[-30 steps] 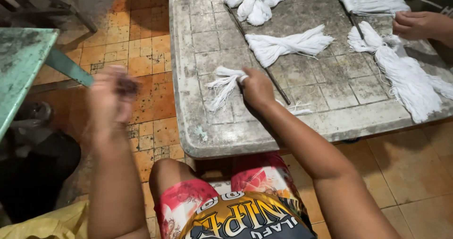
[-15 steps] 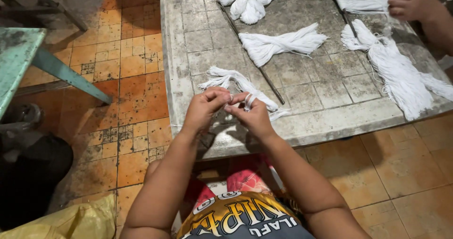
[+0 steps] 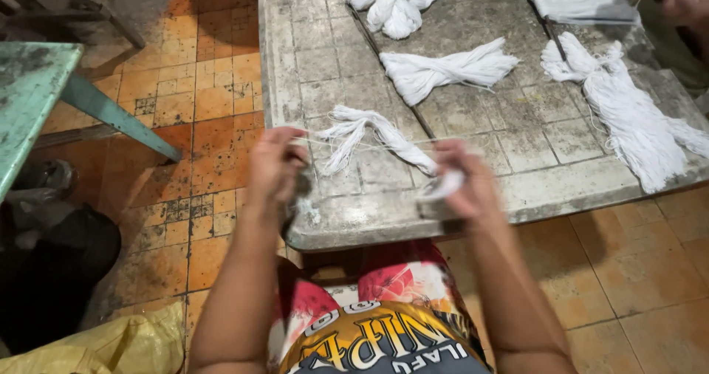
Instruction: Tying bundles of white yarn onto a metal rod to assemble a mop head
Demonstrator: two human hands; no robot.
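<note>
Landmark: grey tiled table (image 3: 561,189), seen from above at its near edge.

Left hand (image 3: 275,169) is raised over the near left corner of the table, fingers curled narrow; it seems to pinch the end of a thin white thread (image 3: 369,142), though motion blur hides the exact grip. Right hand (image 3: 464,182) is over the near edge of the table, fingers wrapped around a small pale roll of thread (image 3: 440,189); blurred, so its shape is unclear. The thread runs taut between the two hands, just above the table surface.

Small white yarn bundle (image 3: 373,134) lies on the table just beyond the hands, under the taut thread, loose ends fanned toward the left hand. Second, thicker bundle (image 3: 443,70) lies at mid-table. Knotted bundles (image 3: 395,5) sit at the far edge. Long loose skein (image 3: 628,108) lies along the right side of the table.

Another person's hand (image 3: 687,1) is at the far right corner of the table. Green bench (image 3: 44,101) stands well left of the table, on orange floor tiles (image 3: 207,108).
</note>
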